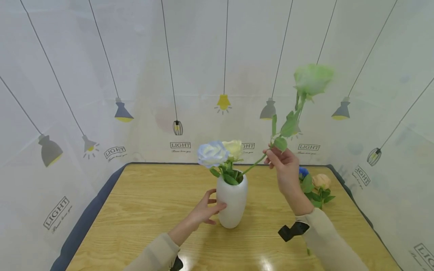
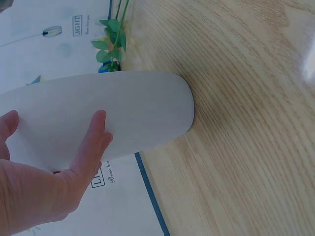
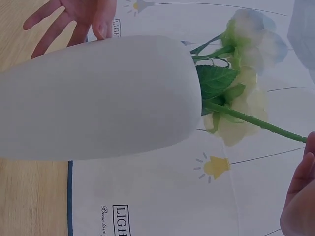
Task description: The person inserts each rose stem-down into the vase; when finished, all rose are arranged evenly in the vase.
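A pale backdrop point(image 1: 196, 67) printed with hanging lamps and the word LIGHT is spread behind and along both sides of the wood-grained worktop point(image 1: 152, 203). The pale green rose point(image 1: 313, 79) is held aloft on the right, its bloom blurred in the head view; its leafy stem is slanted down to the left, with the lower end brought to the mouth of the white vase point(image 1: 232, 205). The vase is stood upright on the worktop, between the two hands. By the right hand point(image 1: 286, 167) the rose's stem is pinched below the leaves, the fingers closed together around it. By the left hand point(image 1: 202, 211) the vase's left side is touched, the fingers spread wide and nothing grasped between them. In the vase's mouth a blue-white rose point(image 1: 213, 153) is set, leaning left, with a smaller-looking cream rose point(image 1: 234, 149) just beside it and green leaves crowded at the rim. Beyond the right forearm, a peach rose point(image 1: 321, 181) is laid on the worktop, and beside it a deep blue flower point(image 1: 303, 172) is partly hidden by the right hand.
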Demonstrator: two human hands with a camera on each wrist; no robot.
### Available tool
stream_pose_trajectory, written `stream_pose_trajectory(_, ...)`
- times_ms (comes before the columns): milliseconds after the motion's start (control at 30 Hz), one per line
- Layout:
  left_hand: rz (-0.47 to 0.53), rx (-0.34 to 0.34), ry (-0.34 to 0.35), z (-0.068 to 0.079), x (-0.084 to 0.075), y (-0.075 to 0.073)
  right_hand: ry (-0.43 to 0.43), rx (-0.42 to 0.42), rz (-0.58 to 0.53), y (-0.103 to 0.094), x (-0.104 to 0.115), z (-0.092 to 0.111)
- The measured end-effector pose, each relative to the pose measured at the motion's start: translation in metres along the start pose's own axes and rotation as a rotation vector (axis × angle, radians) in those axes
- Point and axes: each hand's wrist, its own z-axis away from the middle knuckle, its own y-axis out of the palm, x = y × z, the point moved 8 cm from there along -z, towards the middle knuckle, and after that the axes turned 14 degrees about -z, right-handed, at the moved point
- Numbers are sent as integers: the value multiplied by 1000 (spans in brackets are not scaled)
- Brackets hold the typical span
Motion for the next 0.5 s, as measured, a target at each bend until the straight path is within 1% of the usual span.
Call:
stream_pose_trajectory(67,0,2,0,0,-1,0,13,27,48,5,-5,2)
stream_pose_trajectory(167,1,3,2,1,-1,0,29,66,76,12,-10,4)
stream_pose_trajectory(300,-1,4,3,2,-2,0,34,84,108,16,-13,4)
stream_pose_trajectory(367,-3,4,2,2,-2,0,29,82,129,18,-10,4)
stream_pose_trajectory(500,-7,2,4,2,-2,-1,-23,103,181,28,4,6)
